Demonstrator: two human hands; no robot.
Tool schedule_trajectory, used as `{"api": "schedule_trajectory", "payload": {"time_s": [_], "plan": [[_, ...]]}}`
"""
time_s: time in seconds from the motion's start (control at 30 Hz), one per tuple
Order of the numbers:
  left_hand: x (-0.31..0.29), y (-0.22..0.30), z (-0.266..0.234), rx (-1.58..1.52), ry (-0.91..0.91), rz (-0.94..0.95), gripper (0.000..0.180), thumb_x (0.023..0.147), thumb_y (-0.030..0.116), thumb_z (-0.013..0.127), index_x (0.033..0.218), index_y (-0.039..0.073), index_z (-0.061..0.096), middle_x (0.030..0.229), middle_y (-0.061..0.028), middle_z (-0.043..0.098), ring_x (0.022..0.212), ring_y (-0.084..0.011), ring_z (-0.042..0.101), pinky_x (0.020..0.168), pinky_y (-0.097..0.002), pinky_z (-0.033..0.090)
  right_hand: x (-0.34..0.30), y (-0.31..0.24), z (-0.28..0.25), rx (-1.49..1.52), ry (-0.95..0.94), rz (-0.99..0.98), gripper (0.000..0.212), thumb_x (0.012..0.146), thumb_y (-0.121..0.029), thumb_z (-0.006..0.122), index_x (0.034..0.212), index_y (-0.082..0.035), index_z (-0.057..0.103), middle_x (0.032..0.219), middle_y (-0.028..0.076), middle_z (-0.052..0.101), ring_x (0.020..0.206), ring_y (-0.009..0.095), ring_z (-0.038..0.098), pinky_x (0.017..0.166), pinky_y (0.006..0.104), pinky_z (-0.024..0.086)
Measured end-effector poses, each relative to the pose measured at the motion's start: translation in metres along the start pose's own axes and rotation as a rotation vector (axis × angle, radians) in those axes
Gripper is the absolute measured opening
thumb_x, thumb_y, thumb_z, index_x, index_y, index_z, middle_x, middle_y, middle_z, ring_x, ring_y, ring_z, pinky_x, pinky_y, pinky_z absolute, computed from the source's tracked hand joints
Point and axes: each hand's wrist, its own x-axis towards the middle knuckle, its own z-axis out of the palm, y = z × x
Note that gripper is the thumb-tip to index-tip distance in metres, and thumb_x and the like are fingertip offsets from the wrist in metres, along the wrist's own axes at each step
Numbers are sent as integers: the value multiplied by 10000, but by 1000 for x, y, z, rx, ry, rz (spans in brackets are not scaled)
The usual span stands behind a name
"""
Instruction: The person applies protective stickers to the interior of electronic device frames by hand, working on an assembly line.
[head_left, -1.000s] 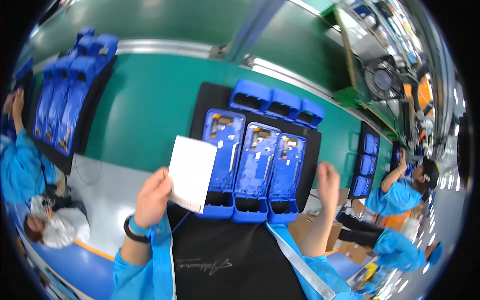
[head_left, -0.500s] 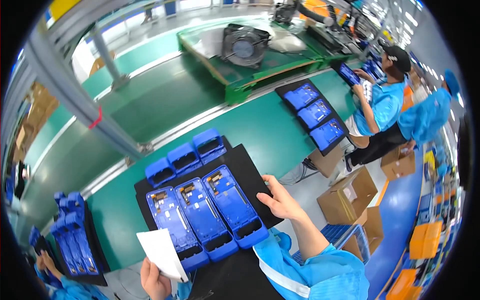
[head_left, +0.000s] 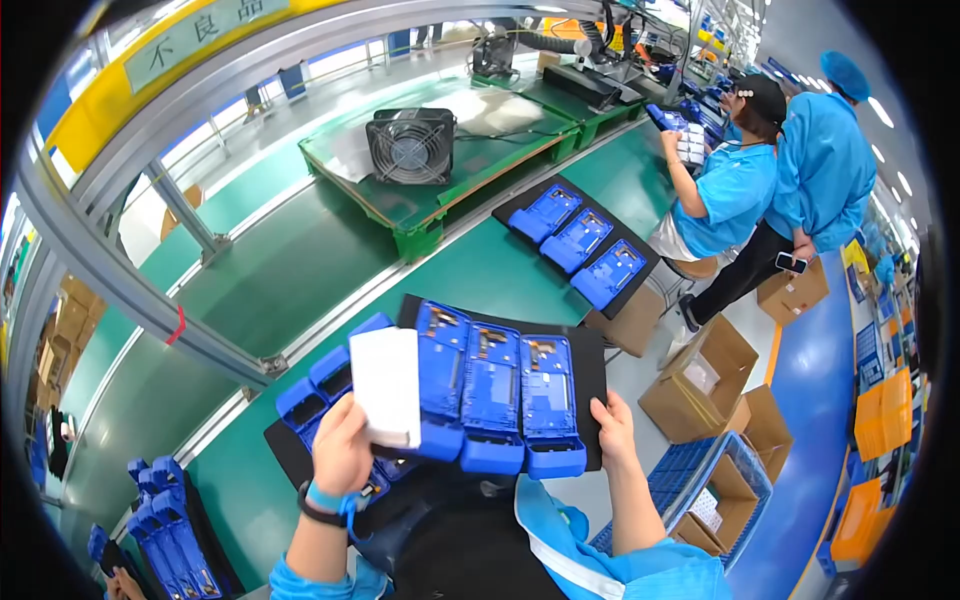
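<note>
In my right hand (head_left: 615, 432), thumb on top, is the right edge of a black board (head_left: 590, 372). On this board sit three blue plastic housings (head_left: 491, 378) in a row, with small circuit parts inside. My left hand (head_left: 342, 452) is closed on a thick white stack of paper or cards (head_left: 387, 385), held over the board's left side. The stack covers part of the leftmost housing; whether these fingers also touch the board is hidden. Behind and to the left lies another black board (head_left: 290, 455) with blue housings (head_left: 305, 400), partly hidden by the raised one.
On the green conveyor bench (head_left: 480, 270), a further black board (head_left: 520, 212) bears three housings. More housings (head_left: 172, 540) stand lower left. A fan (head_left: 410, 147) sits on a green-edged platform. Cartons (head_left: 700, 385) and a blue crate (head_left: 745, 510) stand right. Two people (head_left: 735, 190) are beyond.
The board with three housings has moved rightward and turned, showing more of the board behind it. My left hand has brought the white stack up over its left side. The view has shifted.
</note>
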Motion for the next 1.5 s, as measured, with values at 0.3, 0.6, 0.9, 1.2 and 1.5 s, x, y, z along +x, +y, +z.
{"api": "schedule_trajectory", "payload": {"time_s": [0.3,0.6,0.9,1.2,1.5], "plan": [[40,-18,8,-31,31,17,221,1000,139,455,1084,-28,572,1085,-102,644,1019,-199,604,939,-347,440,3,45,14,315,441,36,288,987,-126,489,1230,26,510,1144,138,627,1024,238,624,894,364,512],[-5,-11,-24,115,95,61,158,1003,127,459,987,1,553,970,-64,619,922,-128,564,878,-278,416,75,65,30,419,539,-10,311,977,-130,504,1246,27,508,1158,139,624,1024,247,627,890,368,514],[-14,-21,-28,539,-54,-1,180,1001,153,478,908,15,548,827,14,558,764,-45,438,698,-205,357,100,47,34,444,677,-120,229,973,-91,509,1157,32,565,1087,122,651,938,215,639,833,328,519],[-47,-20,-59,474,59,21,190,1009,175,468,932,20,545,852,-1,581,761,-47,475,712,-207,374,171,48,14,324,747,-255,213,938,-68,565,1127,27,589,1060,94,653,926,186,607,839,325,494],[-86,-24,-87,275,265,117,206,1013,182,467,918,12,531,836,4,564,754,-45,448,694,-199,363,162,-27,50,-576,769,-779,259,864,-123,633,1066,19,561,1011,124,594,895,252,571,830,381,466]]}}
